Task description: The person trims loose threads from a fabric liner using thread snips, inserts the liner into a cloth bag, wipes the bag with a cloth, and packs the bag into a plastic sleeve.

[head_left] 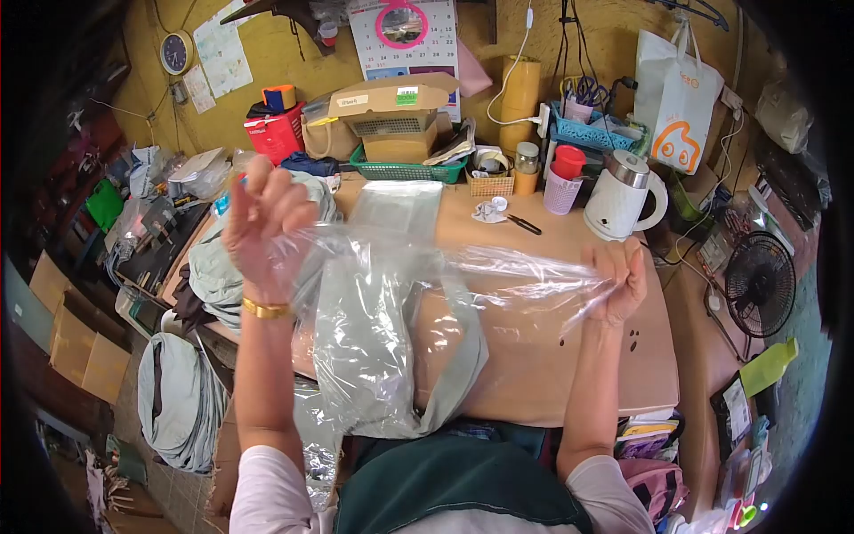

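A clear plastic bag (525, 267) is stretched across between my two hands above the table. My left hand (267, 218) is raised, slightly blurred, with its fingers closed on one side of the bag. Lower down on the other side, my right hand (616, 280) pinches the bag's gathered edge. Under and behind the plastic lies a folded grey-green fabric piece (365, 347) with a long strap (467, 356) looping to the right. Whether the fabric is inside the bag, I cannot tell. A flat stack of clear plastic sheets or bags (400, 203) lies beyond it.
More grey-green fabric (218, 267) is heaped left on the table (534, 392), with another pile (178, 400) below. Toward the back stand a green basket (409, 172) with a cardboard box, small jars, black snips (525, 224) and a white kettle (623, 196). A fan (761, 283) is right.
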A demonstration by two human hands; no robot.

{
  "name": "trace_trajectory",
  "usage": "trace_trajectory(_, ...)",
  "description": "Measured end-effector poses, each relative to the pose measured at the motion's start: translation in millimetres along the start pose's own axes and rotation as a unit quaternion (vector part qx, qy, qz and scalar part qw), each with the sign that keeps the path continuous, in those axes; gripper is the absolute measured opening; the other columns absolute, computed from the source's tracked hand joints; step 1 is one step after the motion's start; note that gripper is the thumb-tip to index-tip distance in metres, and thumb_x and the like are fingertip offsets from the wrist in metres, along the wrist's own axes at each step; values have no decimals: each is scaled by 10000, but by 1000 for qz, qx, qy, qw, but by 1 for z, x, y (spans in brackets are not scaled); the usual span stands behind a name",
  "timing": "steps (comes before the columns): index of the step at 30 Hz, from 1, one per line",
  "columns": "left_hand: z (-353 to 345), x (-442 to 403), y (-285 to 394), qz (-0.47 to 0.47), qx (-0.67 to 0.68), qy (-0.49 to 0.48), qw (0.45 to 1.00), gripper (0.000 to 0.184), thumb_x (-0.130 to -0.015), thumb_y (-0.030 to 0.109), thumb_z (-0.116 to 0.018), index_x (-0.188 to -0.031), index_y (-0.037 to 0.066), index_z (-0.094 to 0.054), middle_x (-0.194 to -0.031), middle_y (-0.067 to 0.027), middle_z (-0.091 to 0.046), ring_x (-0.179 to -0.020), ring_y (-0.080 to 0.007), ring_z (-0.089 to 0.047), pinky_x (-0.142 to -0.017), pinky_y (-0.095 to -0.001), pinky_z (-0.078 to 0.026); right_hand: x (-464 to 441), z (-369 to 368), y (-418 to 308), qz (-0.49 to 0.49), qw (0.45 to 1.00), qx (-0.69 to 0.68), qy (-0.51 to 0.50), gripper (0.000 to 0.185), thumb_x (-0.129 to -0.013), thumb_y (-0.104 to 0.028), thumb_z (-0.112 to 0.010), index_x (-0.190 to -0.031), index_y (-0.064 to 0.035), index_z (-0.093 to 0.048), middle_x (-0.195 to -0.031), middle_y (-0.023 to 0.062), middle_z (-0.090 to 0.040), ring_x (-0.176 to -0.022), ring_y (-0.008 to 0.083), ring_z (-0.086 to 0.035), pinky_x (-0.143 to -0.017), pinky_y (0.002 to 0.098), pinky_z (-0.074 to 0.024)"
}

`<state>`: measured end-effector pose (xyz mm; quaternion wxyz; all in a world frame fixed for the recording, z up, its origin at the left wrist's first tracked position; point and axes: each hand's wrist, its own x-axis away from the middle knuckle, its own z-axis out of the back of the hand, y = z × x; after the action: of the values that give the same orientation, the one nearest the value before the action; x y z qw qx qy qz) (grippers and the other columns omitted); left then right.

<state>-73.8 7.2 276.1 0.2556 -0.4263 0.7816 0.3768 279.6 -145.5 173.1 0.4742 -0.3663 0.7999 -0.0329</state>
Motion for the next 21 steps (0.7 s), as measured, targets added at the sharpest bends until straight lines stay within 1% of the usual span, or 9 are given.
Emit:
trace_trajectory(1, -3, 2, -12, 23, -95, 38, 994, 156, -988, 244, -577, -1050, 113, -517, -601, 75, -294, -500, -62, -307, -538, -259, -349, -3, -5, 4, -32, 984, -168, -54, 199, -943, -329, -631, -941, -135, -586, -697, -33, -526, -590, 87, -487, -701, 300, -466)
trace_trajectory(2, -4, 3, -27, 44, -190, 76, 978, 224, -978, 215, -594, -1156, 109, -510, -579, 83, -279, -469, -53, -283, -428, -231, -244, 2, -18, 8, -53, 994, -87, 48, 195, -954, -286, -620, -1039, -118, -575, -581, -99, -392, -472, 30, -347, -546, 228, -400)
trace_trajectory(3, -6, 2, -47, 50, -342, 40, 938, 429, -940, 130, -621, -1323, 102, -430, -557, 104, -274, -444, -25, -260, -391, -207, -211, 2, -32, 15, -62, 995, 49, 67, 168, -951, -232, -626, -1053, -106, -584, -591, -95, -385, -490, 21, -355, -527, 205, -377)
trace_trajectory(6, -30, 3, -103, 196, -583, 64, 786, 781, -775, -85, -635, -1452, 80, -282, -624, 99, -395, -553, -2, -359, -504, -193, -301, 3, -85, 40, -85, 915, 386, 82, 97, -920, -60, -639, -1015, -45, -620, -626, -77, -416, -533, 1, -373, -505, 175, -358)
trace_trajectory(8, -25, 12, -129, 250, -621, 9, 743, 825, -764, -107, -597, -1483, 82, -238, -651, 94, -413, -615, -13, -406, -562, -184, -350, 9, -101, 52, -111, 901, 417, 48, 50, -906, -25, -637, -956, -28, -628, -664, -54, -471, -550, 11, -403, -518, 186, -384)
trace_trajectory(12, -12, 27, -152, 233, -585, 35, 776, 896, -741, -92, -592, -1514, 90, -177, -669, 53, -455, -658, -75, -497, -690, -282, -441, 19, -85, 72, -73, 917, 389, 46, 67, -870, 18, -656, -811, 10, -625, -773, 17, -597, -587, 49, -475, -563, 210, -430)
trace_trajectory(14, -12, 38, -143, 151, -855, -78, 490, 893, -724, -63, -603, -1496, 87, -181, -686, 0, -495, -700, -185, -565, -848, -425, -429, 18, -68, 65, -75, 896, 430, 79, 71, -860, 13, -670, -807, 15, -622, -783, 43, -607, -604, 68, -513, -570, 225, -441)
trace_trajectory(19, -7, 56, -140, 145, -846, -73, 507, 723, -723, -24, -616, -1359, 65, -282, -699, -30, -517, -730, -260, -571, -966, -498, -348, 20, -52, 69, -63, 799, 588, 113, 77, -852, 3, -674, -892, 16, -610, -782, 105, -623, -623, 155, -605, -577, 296, -483)
trace_trajectory(21, -6, 56, -143, 155, -840, -53, 517, 654, -727, -23, -615, -1300, 63, -312, -692, -25, -513, -740, -259, -566, -979, -484, -346, 23, -69, 74, 158, 722, 670, 77, 137, -858, 9, -650, -982, -11, -595, -784, 131, -630, -621, 228, -631, -576, 340, -497)
